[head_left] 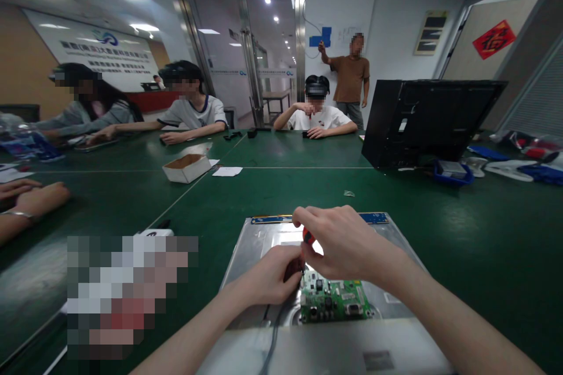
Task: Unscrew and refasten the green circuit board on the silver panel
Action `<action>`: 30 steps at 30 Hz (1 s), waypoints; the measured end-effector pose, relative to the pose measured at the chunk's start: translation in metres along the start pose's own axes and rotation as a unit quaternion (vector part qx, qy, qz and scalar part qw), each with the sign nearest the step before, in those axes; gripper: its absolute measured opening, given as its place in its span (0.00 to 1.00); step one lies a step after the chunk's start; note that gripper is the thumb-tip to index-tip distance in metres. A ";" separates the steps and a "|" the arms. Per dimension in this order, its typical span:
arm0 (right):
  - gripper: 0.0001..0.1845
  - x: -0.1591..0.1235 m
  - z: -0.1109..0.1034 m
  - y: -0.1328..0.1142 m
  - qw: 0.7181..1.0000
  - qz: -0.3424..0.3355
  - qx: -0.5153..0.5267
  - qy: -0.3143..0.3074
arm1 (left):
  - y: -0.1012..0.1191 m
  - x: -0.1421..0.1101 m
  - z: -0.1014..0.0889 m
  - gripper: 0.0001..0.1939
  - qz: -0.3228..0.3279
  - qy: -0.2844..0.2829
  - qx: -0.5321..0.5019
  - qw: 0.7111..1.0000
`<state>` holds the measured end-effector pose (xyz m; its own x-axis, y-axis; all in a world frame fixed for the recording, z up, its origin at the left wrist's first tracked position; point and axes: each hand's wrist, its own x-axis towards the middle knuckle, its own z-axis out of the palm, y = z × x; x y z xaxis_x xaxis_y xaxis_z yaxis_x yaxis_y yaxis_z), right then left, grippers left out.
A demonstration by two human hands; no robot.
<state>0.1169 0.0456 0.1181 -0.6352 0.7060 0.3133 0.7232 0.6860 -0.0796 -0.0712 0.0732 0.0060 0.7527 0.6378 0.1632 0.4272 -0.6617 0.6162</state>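
My right hand [345, 240] is closed around the red and black handle of a screwdriver [307, 237], which stands roughly upright. Its tip is hidden near the upper left corner of a green circuit board [334, 300]. My left hand [277, 275] has its fingers pinched together low by the screwdriver, at that same corner; what they grip is hidden. Under both hands lies a flat silver metal panel [248, 249], with the board on its near half. A narrow blue circuit strip [272, 219] runs along the panel's far edge. A grey cable [273, 337] trails toward me beneath my left wrist.
The panel lies on a green table [299, 187]. Ahead are a small open carton [187, 168] and a white paper [227, 171]. A large black screen housing [431, 123] stands right, beside a blue tray [453, 172]. Another person's hands [33, 202] rest at left; several people are beyond.
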 end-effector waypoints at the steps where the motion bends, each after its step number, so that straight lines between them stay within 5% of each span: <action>1: 0.08 0.000 0.000 0.000 1.000 0.000 -0.003 0.002 | 0.000 0.000 0.000 0.04 -0.001 0.002 0.002 1.000; 30: 0.07 0.000 0.001 0.002 1.000 0.016 -0.024 -0.004 | 0.004 0.000 -0.001 0.04 -0.014 0.011 0.015 1.000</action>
<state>0.1181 0.0468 0.1172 -0.6129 0.7292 0.3042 0.7557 0.6534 -0.0435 -0.0702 0.0711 0.0088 0.7300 0.6637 0.1633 0.4624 -0.6554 0.5972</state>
